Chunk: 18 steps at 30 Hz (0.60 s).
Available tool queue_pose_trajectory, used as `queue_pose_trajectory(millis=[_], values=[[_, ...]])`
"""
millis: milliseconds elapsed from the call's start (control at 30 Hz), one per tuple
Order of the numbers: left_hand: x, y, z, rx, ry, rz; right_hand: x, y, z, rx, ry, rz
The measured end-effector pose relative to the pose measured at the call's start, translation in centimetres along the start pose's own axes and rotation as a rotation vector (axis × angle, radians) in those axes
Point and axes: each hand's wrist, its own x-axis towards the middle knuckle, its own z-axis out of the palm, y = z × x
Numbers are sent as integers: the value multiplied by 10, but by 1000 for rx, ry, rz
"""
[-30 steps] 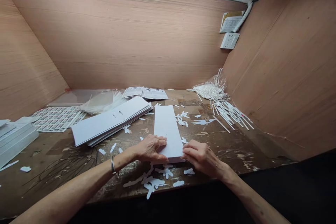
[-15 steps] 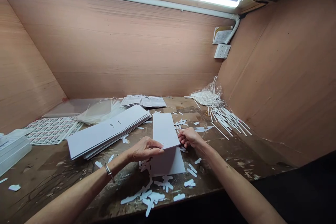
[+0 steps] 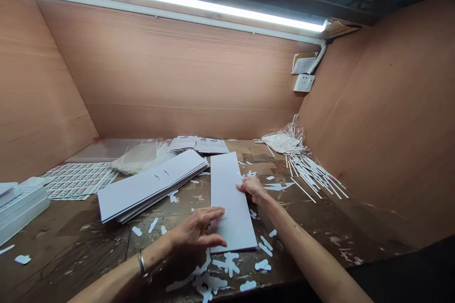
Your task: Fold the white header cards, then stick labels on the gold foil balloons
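A long white card lies lengthwise in front of me on the worn brown table. My left hand is over its lower left part, thumb and fingers spread apart, with nothing gripped. At the card's right edge, my right hand has its fingers curled and its thumb on the card's top face; the fingertips underneath are hidden. Left of the card, a slanted stack of similar white cards has small slits cut in the top one. Small white paper offcuts are scattered around the near end of the card.
White sticks lie loose at the right, before a plastic bag of sticks. Printed sheets, clear plastic sheets, printed cards and a white plastic box stand left and back. Wooden panels enclose the table.
The card's raised near part has come down, and it now lies as one long flat piece. My left hand has opened and moved toward me; my right thumb has come onto the card's edge.
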Motion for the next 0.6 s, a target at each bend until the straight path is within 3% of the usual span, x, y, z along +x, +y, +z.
queue_pose_trajectory(millis=[100,167,233,300,367,467,600], values=[[5,-1,-4,-168,509,-329,-20,-6,1,73,2,-66],[16,-1,-9,-431,660,-533,-38,-10,1,130,-23,-120],[28,2,-11,-766,573,-594,-54,-10,2,197,-45,-218],[36,6,-7,-1049,446,-546,-68,-10,1,242,-56,-363],[39,12,-2,-1216,394,-474,-79,-10,-5,238,-100,-487],[38,21,3,-1271,397,-438,-89,-20,-22,188,-239,-541],[39,36,-1,-1243,371,-436,-92,-41,-38,186,-326,-556]])
